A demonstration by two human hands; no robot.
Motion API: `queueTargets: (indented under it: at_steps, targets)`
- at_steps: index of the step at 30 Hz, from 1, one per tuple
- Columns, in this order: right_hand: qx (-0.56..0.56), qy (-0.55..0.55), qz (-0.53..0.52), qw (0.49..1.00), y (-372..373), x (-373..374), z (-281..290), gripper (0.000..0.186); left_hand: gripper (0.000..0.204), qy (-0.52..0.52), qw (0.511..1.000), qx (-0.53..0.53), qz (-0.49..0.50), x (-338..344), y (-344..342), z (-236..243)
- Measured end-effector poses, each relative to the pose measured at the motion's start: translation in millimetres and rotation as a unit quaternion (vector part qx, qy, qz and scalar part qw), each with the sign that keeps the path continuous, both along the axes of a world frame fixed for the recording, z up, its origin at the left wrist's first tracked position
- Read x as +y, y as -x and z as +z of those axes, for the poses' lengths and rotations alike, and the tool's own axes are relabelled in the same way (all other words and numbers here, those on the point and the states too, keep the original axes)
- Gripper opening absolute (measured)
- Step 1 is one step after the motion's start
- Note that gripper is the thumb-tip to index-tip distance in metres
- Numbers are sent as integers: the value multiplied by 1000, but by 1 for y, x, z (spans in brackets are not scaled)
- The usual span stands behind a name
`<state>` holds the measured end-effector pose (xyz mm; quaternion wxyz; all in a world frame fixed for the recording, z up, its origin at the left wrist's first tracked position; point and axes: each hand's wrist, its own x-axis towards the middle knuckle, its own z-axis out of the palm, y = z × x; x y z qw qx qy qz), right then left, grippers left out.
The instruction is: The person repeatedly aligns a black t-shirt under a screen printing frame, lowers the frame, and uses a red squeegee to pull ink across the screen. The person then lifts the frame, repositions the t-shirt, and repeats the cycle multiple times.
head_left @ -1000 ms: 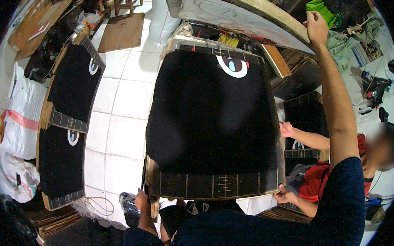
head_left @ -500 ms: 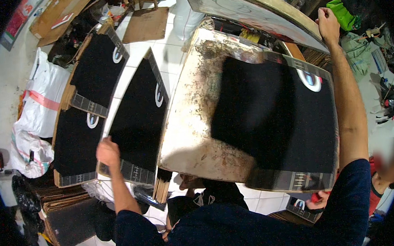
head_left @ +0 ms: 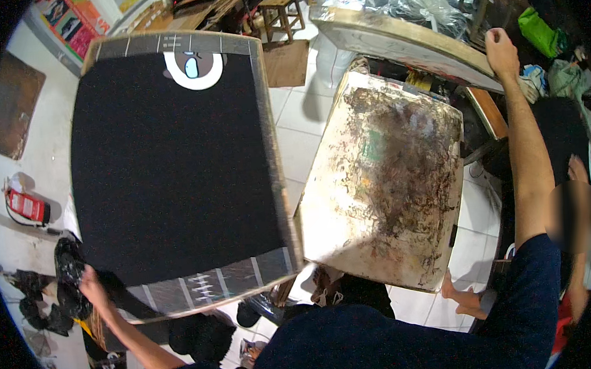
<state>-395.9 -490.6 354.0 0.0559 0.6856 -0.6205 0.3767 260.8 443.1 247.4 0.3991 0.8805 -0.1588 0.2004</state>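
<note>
A large board [head_left: 98,48] covered with black fabric [head_left: 172,158] is lifted at the left, with a white ring print at its far edge. My left hand [head_left: 93,286] is closed on its near left corner, slightly blurred. To the right, a paint-stained white printing table [head_left: 351,201] lies bare, blotched brown and black. Above its far side a screen-printing frame [head_left: 408,39] stands tilted up. My right hand [head_left: 502,53] is closed at the frame's right end; its fingertips are hidden.
At the right edge another person's arm [head_left: 577,248] is beside a black panel [head_left: 559,128]. Plastic bags [head_left: 427,7] pile up beyond the frame. A wooden stool [head_left: 281,13] stands at the back; a red fire extinguisher [head_left: 27,206] is by the left wall.
My left hand has raised a black-covered board from the left. The black panel on the printing table is gone from it; one now shows beside the person at right. My right hand stays at the frame.
</note>
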Motion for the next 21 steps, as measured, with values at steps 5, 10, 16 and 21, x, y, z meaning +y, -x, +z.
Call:
queueTargets:
  at_steps: [5, 10, 16, 21]
  targets:
    - [-19, -3, -27, 999, -3, 19, -7, 40, 43, 88, 986, 89, -111, -94, 94, -171]
    - [-31, 14, -20, 999, -8, 36, -15, 34, 41, -29, 965, 238, -106, -230, 178, -269]
    - [-33, 31, 5, 999, -6, 46, -23, 34, 52, -127, 892, 338, -273, -348, 247, -290]
    - [-17, 28, 0, 999, -10, 42, -11, 37, 58, -111, 854, 363, -357, -397, 268, -300]
